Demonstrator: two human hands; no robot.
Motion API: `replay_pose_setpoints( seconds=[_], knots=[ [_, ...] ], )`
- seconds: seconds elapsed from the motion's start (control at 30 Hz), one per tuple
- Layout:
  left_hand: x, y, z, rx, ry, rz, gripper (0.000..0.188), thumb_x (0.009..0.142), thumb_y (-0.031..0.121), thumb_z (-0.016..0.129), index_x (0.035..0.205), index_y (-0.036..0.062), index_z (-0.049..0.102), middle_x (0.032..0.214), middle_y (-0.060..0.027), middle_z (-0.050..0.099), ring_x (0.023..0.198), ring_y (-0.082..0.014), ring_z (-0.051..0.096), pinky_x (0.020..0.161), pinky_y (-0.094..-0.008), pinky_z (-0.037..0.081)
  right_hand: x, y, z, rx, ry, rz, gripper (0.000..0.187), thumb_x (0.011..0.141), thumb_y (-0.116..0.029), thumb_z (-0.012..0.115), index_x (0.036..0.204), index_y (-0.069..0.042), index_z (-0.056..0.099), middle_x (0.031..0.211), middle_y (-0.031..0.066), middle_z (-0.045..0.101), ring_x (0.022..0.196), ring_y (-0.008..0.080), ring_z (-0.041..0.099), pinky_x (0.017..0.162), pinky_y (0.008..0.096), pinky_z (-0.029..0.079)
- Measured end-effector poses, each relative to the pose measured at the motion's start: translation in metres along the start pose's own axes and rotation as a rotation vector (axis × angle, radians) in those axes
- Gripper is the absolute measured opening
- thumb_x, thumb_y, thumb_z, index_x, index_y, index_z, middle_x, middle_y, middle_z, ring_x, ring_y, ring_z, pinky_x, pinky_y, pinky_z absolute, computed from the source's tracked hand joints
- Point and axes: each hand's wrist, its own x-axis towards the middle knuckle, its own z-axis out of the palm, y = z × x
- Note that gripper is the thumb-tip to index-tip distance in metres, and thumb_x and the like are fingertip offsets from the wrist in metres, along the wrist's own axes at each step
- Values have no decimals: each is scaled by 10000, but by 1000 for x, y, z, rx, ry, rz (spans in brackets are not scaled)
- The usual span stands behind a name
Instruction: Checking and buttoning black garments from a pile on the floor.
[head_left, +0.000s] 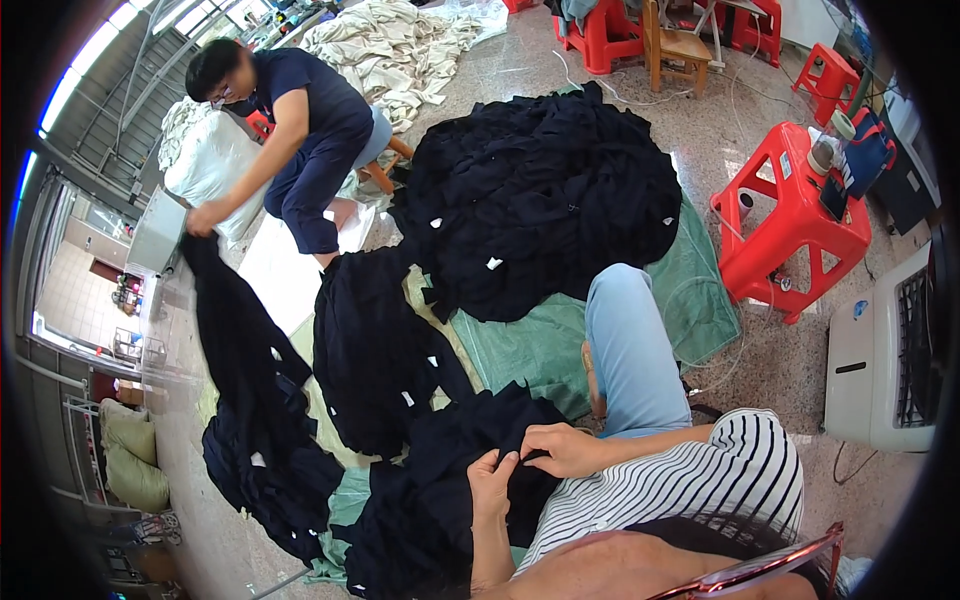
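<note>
Close to my lap, my left hand [491,484] and my right hand [562,450] are nearly touching. Both pinch the edge of a black garment [440,450] with thumb and fingers. Its cloth spreads over my legs and down to the left, merging with a dark heap. Whatever small detail lies between the fingertips is too tiny to make out. Just beyond is another black pile [365,340] with small white tags. A larger mound of black garments [540,190] lies farther off, on green sheeting [525,350].
At left, a seated co-worker [315,110] lifts a long black garment [225,300] above a lower pile [270,480]. A red stool [790,210] with items on it stands right, near a white appliance [870,360]. Pale cloth [390,50] is heaped at the back, and a cable crosses the floor.
</note>
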Motion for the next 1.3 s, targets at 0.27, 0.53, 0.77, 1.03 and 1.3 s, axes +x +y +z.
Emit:
replay_pose_setpoints(
  seconds=[0.27,0.53,0.77,1.03,1.3],
  knots=[
    [-2,3,-9,550,-43,76,249,857,64,693,685,11,520,630,76,437,608,-31,348,505,-253,296,-6,-3,6,-72,77,-25,185,751,23,716,915,11,634,862,140,588,790,322,626,674,382,507],
    [-7,-3,-9,707,-116,385,307,902,89,628,699,-10,420,610,-98,344,554,-163,348,510,-342,314,-3,6,7,-151,105,-153,206,692,76,737,876,15,668,765,123,619,683,268,617,589,341,494],
    [-16,-19,-8,498,-83,335,313,939,87,596,734,-21,385,670,-84,308,602,-165,305,531,-324,305,-3,6,9,-148,66,-121,235,699,85,742,899,19,638,782,121,600,685,271,607,578,334,485],
    [-21,-13,-13,610,-128,350,361,908,133,662,758,-16,370,697,-48,278,634,-134,271,527,-311,273,-2,7,7,-56,25,59,194,708,66,744,878,-7,689,794,90,644,713,208,622,628,285,484],
    [-23,-33,1,126,53,85,203,923,60,626,738,21,551,708,99,468,660,0,369,554,-209,319,-5,19,11,718,42,670,77,891,-43,688,952,2,675,861,-29,628,800,35,544,715,203,439]
  ],
)
